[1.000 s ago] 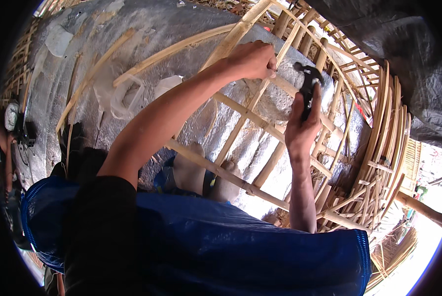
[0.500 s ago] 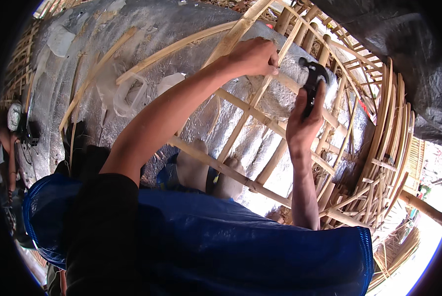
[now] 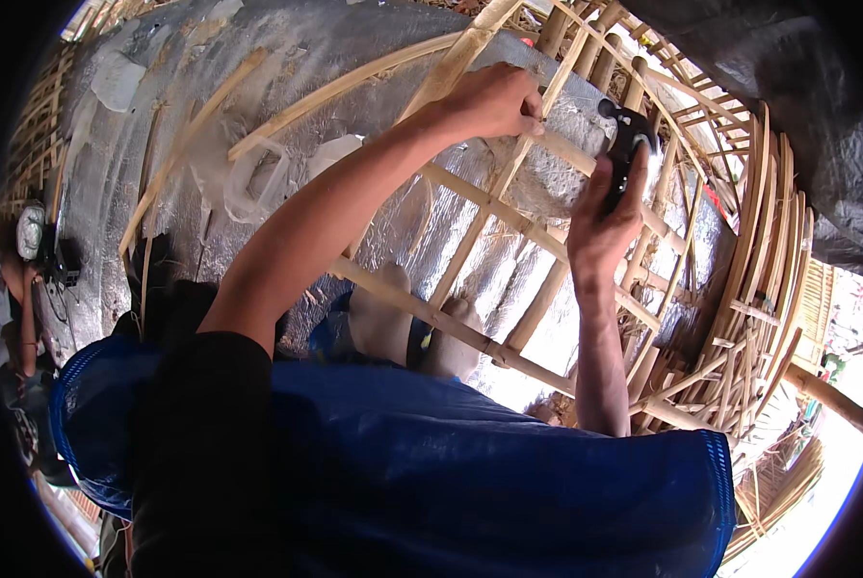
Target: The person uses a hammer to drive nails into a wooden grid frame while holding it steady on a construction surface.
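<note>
My left hand point(image 3: 497, 101) is closed in a pinch where a thin bamboo strip point(image 3: 559, 85) crosses a wider bamboo crosspiece point(image 3: 564, 152). A tiny dark tip shows at the fingertips, too small to name. My right hand point(image 3: 605, 231) grips a black hammer point(image 3: 630, 144), held upright just right of that crossing, its head pointing away from me. Below both hands spreads the bamboo lattice point(image 3: 523, 223), made of split strips tied or laid across each other. My knees show beneath its near bar.
Silvery sheeting point(image 3: 326, 87) covers the surface underneath, with loose bamboo strips point(image 3: 191, 149) and a clear plastic container point(image 3: 258, 183) on it. A bundle of bamboo slats point(image 3: 754, 241) stands at right. Dark sheeting point(image 3: 788, 106) hangs at upper right. At far left another person's arm point(image 3: 22, 308) shows.
The hammer and my right hand have shifted slightly right, and the hammer has tilted. My left hand stays at the bamboo crossing. The whole view has shifted a little.
</note>
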`<state>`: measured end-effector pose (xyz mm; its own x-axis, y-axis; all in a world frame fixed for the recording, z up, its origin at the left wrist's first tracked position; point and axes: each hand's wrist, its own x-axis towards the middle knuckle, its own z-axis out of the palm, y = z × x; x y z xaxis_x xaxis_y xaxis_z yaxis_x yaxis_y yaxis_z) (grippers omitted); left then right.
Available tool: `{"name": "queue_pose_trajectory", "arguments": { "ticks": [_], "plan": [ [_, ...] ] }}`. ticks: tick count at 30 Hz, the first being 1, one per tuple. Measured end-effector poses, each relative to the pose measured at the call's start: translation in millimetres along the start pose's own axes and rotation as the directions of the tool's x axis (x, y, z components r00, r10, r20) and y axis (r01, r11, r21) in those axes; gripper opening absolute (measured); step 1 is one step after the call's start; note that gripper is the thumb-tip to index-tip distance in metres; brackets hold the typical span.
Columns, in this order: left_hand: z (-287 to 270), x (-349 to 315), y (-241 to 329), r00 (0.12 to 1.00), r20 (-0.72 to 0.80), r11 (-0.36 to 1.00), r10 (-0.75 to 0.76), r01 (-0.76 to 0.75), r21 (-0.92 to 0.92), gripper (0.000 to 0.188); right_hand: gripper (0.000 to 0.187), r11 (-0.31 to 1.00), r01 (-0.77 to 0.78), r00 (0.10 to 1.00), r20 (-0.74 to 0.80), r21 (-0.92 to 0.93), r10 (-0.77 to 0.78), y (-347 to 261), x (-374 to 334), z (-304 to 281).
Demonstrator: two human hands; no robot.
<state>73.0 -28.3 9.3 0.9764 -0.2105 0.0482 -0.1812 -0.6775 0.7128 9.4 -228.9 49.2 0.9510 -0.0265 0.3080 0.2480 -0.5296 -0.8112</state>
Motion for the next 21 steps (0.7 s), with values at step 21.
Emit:
{"name": "queue_pose_trajectory", "arguments": {
  "ticks": [21],
  "plan": [
    [-6, 2, 9, 0.997, 0.059, 0.997, -0.057, 0.054, 0.046, 0.027, 0.048, 0.96, 0.227, 0.962, 0.19, -0.163, -0.195, -5, -4, -1]
  ]
}}
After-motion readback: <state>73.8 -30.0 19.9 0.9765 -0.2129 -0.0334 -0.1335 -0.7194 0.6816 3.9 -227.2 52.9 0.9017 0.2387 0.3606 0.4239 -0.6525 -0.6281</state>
